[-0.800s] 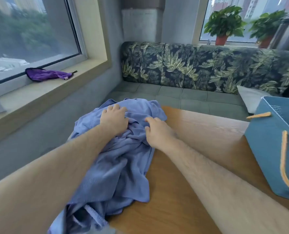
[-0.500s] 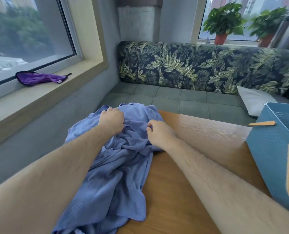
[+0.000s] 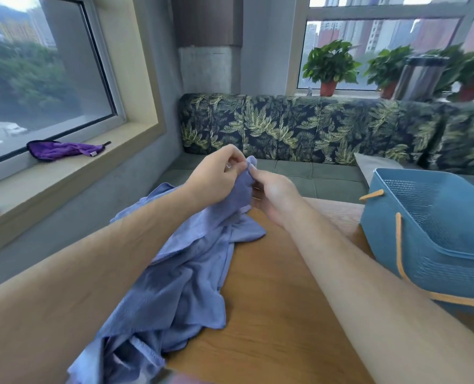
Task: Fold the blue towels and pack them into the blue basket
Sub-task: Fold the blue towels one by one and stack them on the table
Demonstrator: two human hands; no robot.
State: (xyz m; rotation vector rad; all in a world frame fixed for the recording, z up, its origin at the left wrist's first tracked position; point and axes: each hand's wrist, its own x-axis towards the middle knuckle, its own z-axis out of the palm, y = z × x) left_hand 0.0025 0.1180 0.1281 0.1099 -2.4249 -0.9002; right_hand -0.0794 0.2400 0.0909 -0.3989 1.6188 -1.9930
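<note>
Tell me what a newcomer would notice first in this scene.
Centre frame, the left hand and right hand pinch one corner of the towel, holding it up while the rest lies crumpled along the left of the table. The basket with orange handles sits at the table's right, and a purple cloth lies on the windowsill at far left.
</note>
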